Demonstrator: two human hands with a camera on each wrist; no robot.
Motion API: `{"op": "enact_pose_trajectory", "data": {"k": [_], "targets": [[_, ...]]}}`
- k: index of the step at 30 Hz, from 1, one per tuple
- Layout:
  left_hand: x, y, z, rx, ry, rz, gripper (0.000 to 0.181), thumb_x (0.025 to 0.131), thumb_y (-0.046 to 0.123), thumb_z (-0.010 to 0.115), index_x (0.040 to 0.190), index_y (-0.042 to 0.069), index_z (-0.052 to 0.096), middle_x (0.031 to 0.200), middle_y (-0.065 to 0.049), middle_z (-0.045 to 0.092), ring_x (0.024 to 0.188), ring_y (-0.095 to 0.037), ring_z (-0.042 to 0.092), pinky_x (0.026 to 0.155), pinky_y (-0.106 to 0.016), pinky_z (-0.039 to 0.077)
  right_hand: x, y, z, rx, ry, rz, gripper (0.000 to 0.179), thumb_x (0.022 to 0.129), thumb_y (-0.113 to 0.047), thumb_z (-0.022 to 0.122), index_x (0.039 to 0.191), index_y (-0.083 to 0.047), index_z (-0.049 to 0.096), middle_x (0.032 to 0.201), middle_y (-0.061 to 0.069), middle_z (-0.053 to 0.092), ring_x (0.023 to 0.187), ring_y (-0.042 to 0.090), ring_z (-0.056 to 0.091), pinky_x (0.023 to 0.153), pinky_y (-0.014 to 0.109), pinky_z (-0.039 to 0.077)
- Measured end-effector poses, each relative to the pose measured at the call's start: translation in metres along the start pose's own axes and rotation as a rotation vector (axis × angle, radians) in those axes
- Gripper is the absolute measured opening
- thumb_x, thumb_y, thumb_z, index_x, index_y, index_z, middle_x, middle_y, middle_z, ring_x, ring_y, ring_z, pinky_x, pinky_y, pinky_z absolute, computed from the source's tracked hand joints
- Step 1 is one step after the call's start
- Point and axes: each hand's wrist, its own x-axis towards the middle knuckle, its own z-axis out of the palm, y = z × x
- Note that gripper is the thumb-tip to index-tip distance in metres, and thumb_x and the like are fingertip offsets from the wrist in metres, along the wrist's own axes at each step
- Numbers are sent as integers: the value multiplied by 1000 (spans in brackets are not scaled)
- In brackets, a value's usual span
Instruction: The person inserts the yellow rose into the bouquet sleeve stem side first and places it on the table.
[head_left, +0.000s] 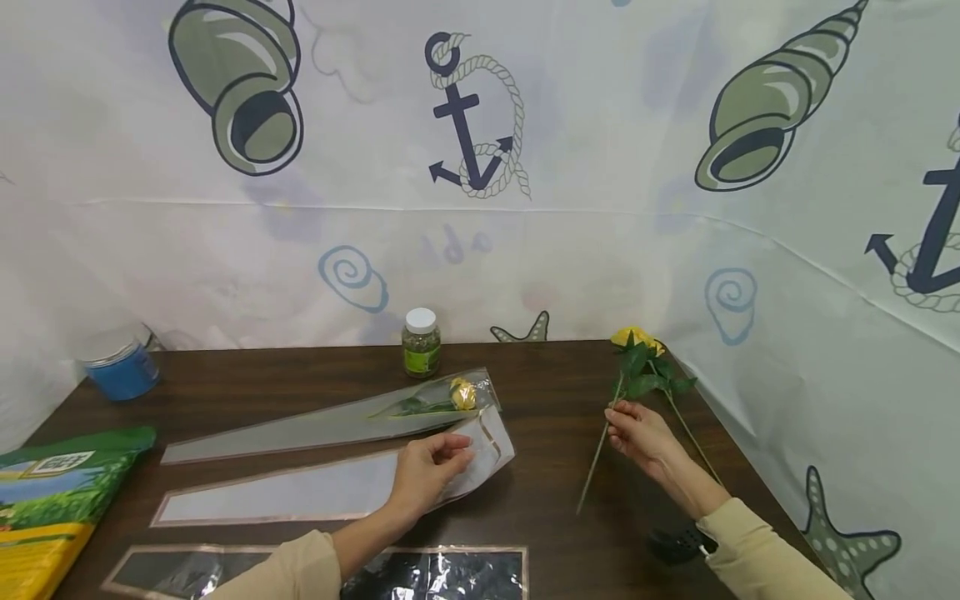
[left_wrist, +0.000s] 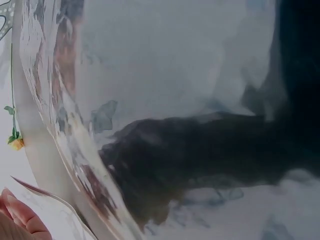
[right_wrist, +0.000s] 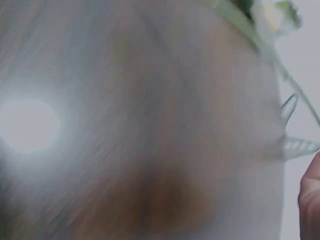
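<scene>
Surface: dark brown wood-look top [head_left: 558, 483], printed white cloth [head_left: 592, 250] hung behind it and along its right side.
Right hand [head_left: 648, 437]: grip narrow, fingertips pinching the stem of a yellow artificial-looking rose with green leaves [head_left: 633, 362]; pinch sits mid-stem, probably to steer the flower without crushing the bloom.
Rose: bloom toward the surface's back-right corner, stem end angled back toward the front edge. Second thin green stem [head_left: 684, 417] passes just beside the wrist; whether the hand touches it, can't tell.
Left hand [head_left: 431, 471]: grip closed on the wide end of a long tapered white sleeve with pinkish-brown border [head_left: 292, 492], that end curled up off the surface; likely raised to get at its mouth. Left wrist view shows fingertips by the film edge; mouth gap not readable.
Finished-looking one: clear tapered sleeve with brown border [head_left: 300, 433], golden-yellow rose [head_left: 462, 393] inside at the wide end, lying behind the white one; parallel layout probably keeps sleeves within reach.
Front edge: flat glossy clear film pack with brown border [head_left: 472, 575], partly under the left forearm.
Perimeter: white-lidded jar with green label [head_left: 422, 342] at back edge, blue tub [head_left: 123, 371] at back-left corner, green-and-yellow printed bag [head_left: 52, 500] on left edge; likely parked clear of the work.
</scene>
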Motion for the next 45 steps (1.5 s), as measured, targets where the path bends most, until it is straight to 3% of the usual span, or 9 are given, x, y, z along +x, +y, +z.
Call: {"op": "enact_pose_trajectory", "data": {"k": [4,9,13,20,29,37,41,45], "targets": [[0,0,1,-3,-3,4,15,75,6,76,88,1,73,76,-9,71,65,-5,60,60,-15,48,-2,-20,19,119,-8,-96,13,97,-7,49,99,-13,37,82,-5,54,67,3,58,64,16,49],[0,-1,2,5,0,6,15,76,7,76,89,1,73,76,-9,70,65,-5,60,60,-15,48,-2,-37,39,189,35,-192,12,97,-8,49,95,-12,38,78,-5,60,69,4,63,67,17,52],[0,-1,3,-3,-3,9,14,76,6,76,88,1,73,76,-9,71,65,-4,60,60,-14,48,-3,-37,55,221,64,-237,10,97,-6,49,96,-10,40,76,-5,62,69,4,65,68,17,53],[1,1,6,-6,-19,25,13,76,6,76,88,3,73,74,-8,70,65,-3,59,61,-14,47,-5,-22,78,142,70,-277,4,96,-4,51,98,-3,48,76,-4,63,69,4,65,68,18,53],[4,4,6,8,-8,36,13,76,7,76,89,3,73,74,-7,69,64,-3,58,59,-14,46,-5,2,96,-50,120,-248,12,92,-8,59,98,-1,52,71,-8,61,71,6,60,67,23,50],[5,6,9,-13,1,25,13,77,9,76,89,3,73,76,-7,70,66,-3,59,60,-14,47,-6,16,112,-103,110,-263,11,89,-8,63,93,-1,55,66,-7,48,65,6,45,60,22,40],[6,8,11,32,0,53,13,78,8,75,90,5,74,77,-6,71,67,-3,60,61,-16,49,-8,21,120,-114,77,-305,30,88,-6,63,113,6,51,68,-8,50,64,5,43,59,21,36],[6,8,13,69,1,93,12,77,7,75,89,5,74,75,-4,70,65,-1,59,60,-17,49,-7,23,122,-122,78,-329,41,88,-8,64,124,4,46,70,-9,56,65,5,46,60,21,37]]}}
